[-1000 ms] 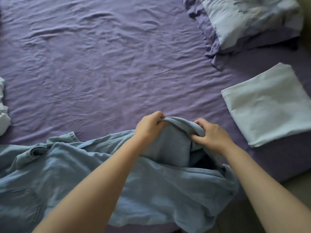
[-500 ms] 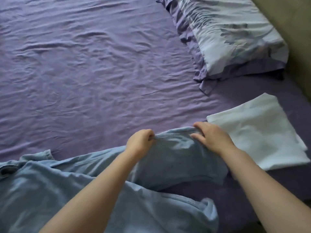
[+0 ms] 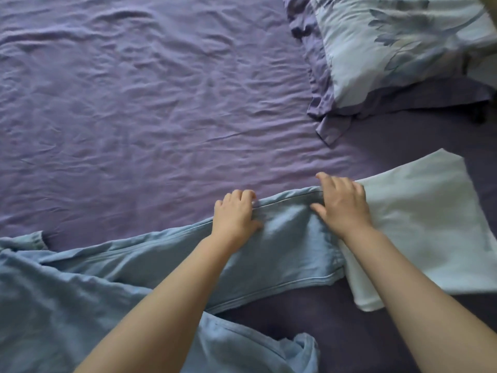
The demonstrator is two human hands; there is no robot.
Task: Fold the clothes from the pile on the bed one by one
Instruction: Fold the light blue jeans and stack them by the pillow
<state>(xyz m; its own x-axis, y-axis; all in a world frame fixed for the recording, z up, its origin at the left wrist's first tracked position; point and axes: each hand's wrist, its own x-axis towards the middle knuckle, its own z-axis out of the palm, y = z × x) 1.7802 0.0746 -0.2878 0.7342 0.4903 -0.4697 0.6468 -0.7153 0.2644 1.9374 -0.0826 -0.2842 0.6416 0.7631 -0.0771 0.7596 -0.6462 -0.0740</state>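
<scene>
A light blue denim shirt (image 3: pixel 282 243) lies partly spread across the purple bed sheet (image 3: pixel 139 109), its body bunched at the lower left. One flap stretches out flat to the right, its end overlapping a folded pale blue cloth (image 3: pixel 419 224). My left hand (image 3: pixel 236 216) grips the flap's far hem with curled fingers, thumb on top of the fabric. My right hand (image 3: pixel 341 203) rests on the flap's far right corner with its fingers spread, pressing it down at the edge of the folded cloth.
A pillow (image 3: pixel 398 47) in a pale floral case with a purple border lies at the top right. The wrinkled sheet stretches away to the far left. The bed's near edge runs along the bottom of the view.
Both hands have carried the shirt's hem away from me and to the right, then lowered it flat on the bed. The flap, bunched a second ago, now lies smooth against the folded cloth.
</scene>
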